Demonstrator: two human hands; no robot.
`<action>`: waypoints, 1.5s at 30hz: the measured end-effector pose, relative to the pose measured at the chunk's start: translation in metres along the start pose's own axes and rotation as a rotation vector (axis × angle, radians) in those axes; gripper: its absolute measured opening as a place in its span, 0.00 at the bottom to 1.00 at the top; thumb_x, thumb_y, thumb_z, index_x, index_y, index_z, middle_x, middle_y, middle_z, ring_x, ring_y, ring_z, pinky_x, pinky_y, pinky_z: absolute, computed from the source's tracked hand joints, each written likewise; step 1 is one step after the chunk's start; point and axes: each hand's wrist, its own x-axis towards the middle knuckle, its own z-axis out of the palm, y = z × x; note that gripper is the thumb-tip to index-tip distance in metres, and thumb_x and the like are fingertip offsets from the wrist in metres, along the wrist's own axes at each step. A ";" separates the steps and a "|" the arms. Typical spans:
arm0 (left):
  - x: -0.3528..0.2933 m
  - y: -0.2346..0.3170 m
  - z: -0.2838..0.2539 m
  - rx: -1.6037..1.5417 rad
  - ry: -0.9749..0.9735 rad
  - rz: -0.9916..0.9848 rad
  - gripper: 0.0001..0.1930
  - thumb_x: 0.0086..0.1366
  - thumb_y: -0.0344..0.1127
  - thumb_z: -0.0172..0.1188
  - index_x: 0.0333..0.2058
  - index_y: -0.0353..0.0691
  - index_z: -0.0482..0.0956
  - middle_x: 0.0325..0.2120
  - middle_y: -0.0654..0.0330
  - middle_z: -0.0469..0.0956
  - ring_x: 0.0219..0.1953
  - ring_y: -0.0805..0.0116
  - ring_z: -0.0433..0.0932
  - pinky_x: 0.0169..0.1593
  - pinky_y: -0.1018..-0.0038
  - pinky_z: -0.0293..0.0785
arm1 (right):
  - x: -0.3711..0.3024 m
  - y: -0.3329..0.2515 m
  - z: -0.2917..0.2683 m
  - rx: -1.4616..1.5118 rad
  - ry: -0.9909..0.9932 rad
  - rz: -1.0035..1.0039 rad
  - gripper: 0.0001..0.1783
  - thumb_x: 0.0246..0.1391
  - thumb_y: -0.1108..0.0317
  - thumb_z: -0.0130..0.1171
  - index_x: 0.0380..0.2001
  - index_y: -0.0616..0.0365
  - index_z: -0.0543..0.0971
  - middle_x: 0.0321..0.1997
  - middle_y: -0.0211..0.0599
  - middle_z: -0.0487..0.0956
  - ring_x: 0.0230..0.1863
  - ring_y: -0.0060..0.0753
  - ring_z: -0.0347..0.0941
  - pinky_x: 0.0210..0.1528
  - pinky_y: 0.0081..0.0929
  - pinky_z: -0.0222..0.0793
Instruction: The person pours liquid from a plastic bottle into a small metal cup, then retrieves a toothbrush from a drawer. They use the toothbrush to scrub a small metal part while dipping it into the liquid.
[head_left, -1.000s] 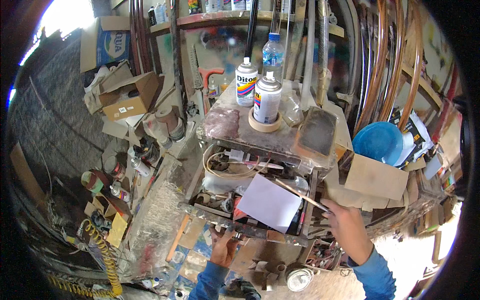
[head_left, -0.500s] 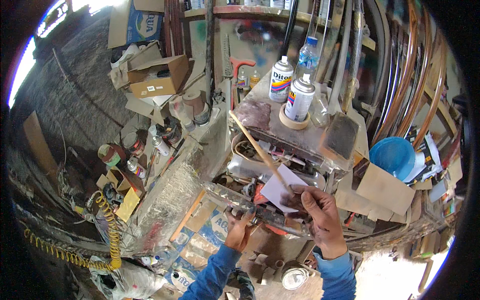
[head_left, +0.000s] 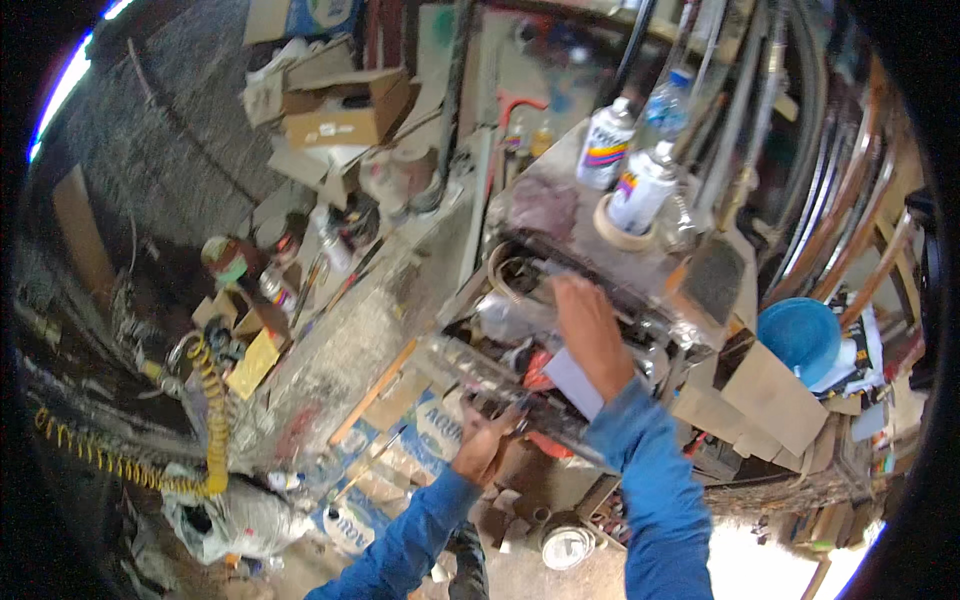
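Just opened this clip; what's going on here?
The person's left hand is at the front of an open drawer. The right hand is over the drawer, near a white sheet; its grip is unclear. Two spray cans stand beyond, one in a tape roll.

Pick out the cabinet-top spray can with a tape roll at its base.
The right can, nearer the bottom of the view, with the beige tape roll; the left can has none.
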 end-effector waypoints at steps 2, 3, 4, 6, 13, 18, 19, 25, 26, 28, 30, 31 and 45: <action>-0.001 -0.004 0.002 0.004 0.050 -0.222 0.14 0.66 0.33 0.56 0.48 0.38 0.73 0.41 0.59 0.77 0.46 0.66 0.75 0.49 0.69 0.74 | 0.025 0.008 0.014 -0.124 -0.349 0.089 0.11 0.54 0.69 0.50 0.27 0.61 0.80 0.30 0.52 0.79 0.30 0.55 0.78 0.30 0.47 0.75; -0.004 -0.010 0.005 -0.004 0.059 -0.110 0.13 0.66 0.37 0.55 0.46 0.37 0.76 0.41 0.60 0.78 0.47 0.66 0.74 0.52 0.70 0.71 | 0.030 0.006 0.017 -0.108 -0.308 0.151 0.12 0.55 0.67 0.49 0.27 0.61 0.80 0.29 0.51 0.79 0.32 0.53 0.79 0.31 0.46 0.75; -0.002 -0.014 0.011 -0.020 0.116 -0.091 0.22 0.61 0.35 0.61 0.52 0.37 0.66 0.45 0.57 0.74 0.48 0.65 0.73 0.54 0.69 0.69 | 0.033 0.011 0.009 -0.212 -0.253 -0.069 0.13 0.56 0.69 0.48 0.27 0.61 0.81 0.28 0.52 0.79 0.32 0.52 0.79 0.32 0.47 0.75; 0.002 -0.021 0.020 -0.019 0.244 0.207 0.49 0.50 0.31 0.73 0.62 0.38 0.46 0.54 0.52 0.67 0.51 0.61 0.71 0.58 0.67 0.65 | 0.041 0.006 0.000 -0.307 -0.232 0.039 0.09 0.53 0.70 0.51 0.28 0.62 0.79 0.27 0.56 0.78 0.32 0.58 0.77 0.31 0.48 0.73; -0.013 -0.007 0.021 0.058 0.224 0.012 0.40 0.58 0.34 0.65 0.62 0.36 0.49 0.50 0.54 0.71 0.49 0.63 0.74 0.49 0.69 0.73 | 0.046 -0.057 -0.075 -0.131 0.130 0.135 0.14 0.61 0.62 0.49 0.41 0.62 0.73 0.33 0.60 0.77 0.38 0.66 0.73 0.36 0.52 0.68; -0.020 0.009 0.041 0.022 0.220 0.154 0.33 0.63 0.31 0.61 0.61 0.41 0.51 0.49 0.56 0.71 0.50 0.62 0.74 0.51 0.63 0.75 | -0.085 -0.098 -0.148 0.657 0.854 0.400 0.22 0.62 0.56 0.47 0.47 0.66 0.67 0.33 0.45 0.71 0.34 0.38 0.70 0.35 0.30 0.66; -0.018 0.012 0.042 0.021 0.226 0.150 0.34 0.63 0.31 0.61 0.61 0.41 0.51 0.49 0.57 0.72 0.50 0.62 0.74 0.50 0.63 0.75 | -0.118 -0.104 -0.153 0.645 0.894 0.335 0.24 0.62 0.54 0.46 0.49 0.65 0.65 0.32 0.43 0.69 0.32 0.36 0.68 0.33 0.29 0.65; 0.018 0.015 0.044 -0.032 0.119 0.096 0.35 0.61 0.33 0.64 0.61 0.43 0.53 0.48 0.60 0.72 0.45 0.70 0.75 0.43 0.71 0.76 | -0.242 -0.196 -0.127 1.083 0.802 1.006 0.20 0.66 0.49 0.39 0.41 0.57 0.65 0.11 0.28 0.59 0.11 0.21 0.53 0.16 0.19 0.49; 0.024 0.012 0.047 -0.050 0.084 0.134 0.35 0.60 0.32 0.65 0.61 0.42 0.53 0.47 0.59 0.73 0.43 0.73 0.76 0.41 0.75 0.76 | -0.247 -0.209 -0.119 0.856 0.615 1.092 0.19 0.67 0.50 0.36 0.39 0.56 0.65 0.10 0.27 0.58 0.10 0.20 0.51 0.14 0.18 0.47; 0.041 0.005 0.055 -0.015 0.115 0.133 0.38 0.60 0.33 0.65 0.62 0.42 0.51 0.47 0.60 0.73 0.44 0.72 0.75 0.41 0.74 0.75 | -0.257 -0.232 -0.124 1.386 0.514 1.211 0.16 0.68 0.52 0.37 0.35 0.53 0.64 0.11 0.27 0.58 0.10 0.20 0.50 0.13 0.19 0.45; 0.058 -0.003 0.062 -0.039 0.104 0.210 0.40 0.59 0.33 0.66 0.63 0.41 0.49 0.48 0.60 0.72 0.45 0.71 0.74 0.42 0.74 0.74 | -0.262 -0.237 -0.128 1.386 0.285 1.197 0.15 0.68 0.54 0.37 0.32 0.51 0.62 0.12 0.26 0.57 0.10 0.20 0.48 0.12 0.19 0.43; 0.069 -0.004 0.063 0.036 0.189 0.026 0.42 0.59 0.34 0.66 0.64 0.40 0.47 0.51 0.58 0.70 0.48 0.69 0.72 0.46 0.75 0.72 | -0.262 -0.237 -0.127 1.434 0.254 1.188 0.14 0.69 0.56 0.37 0.31 0.50 0.61 0.12 0.26 0.57 0.09 0.19 0.47 0.12 0.19 0.43; -0.147 0.047 0.032 0.293 -0.134 0.416 0.48 0.57 0.33 0.63 0.67 0.42 0.38 0.64 0.43 0.52 0.56 0.52 0.66 0.56 0.60 0.69 | -0.423 -0.201 -0.003 1.593 -0.343 1.578 0.19 0.62 0.60 0.48 0.52 0.60 0.65 0.54 0.49 0.63 0.53 0.38 0.61 0.48 0.37 0.62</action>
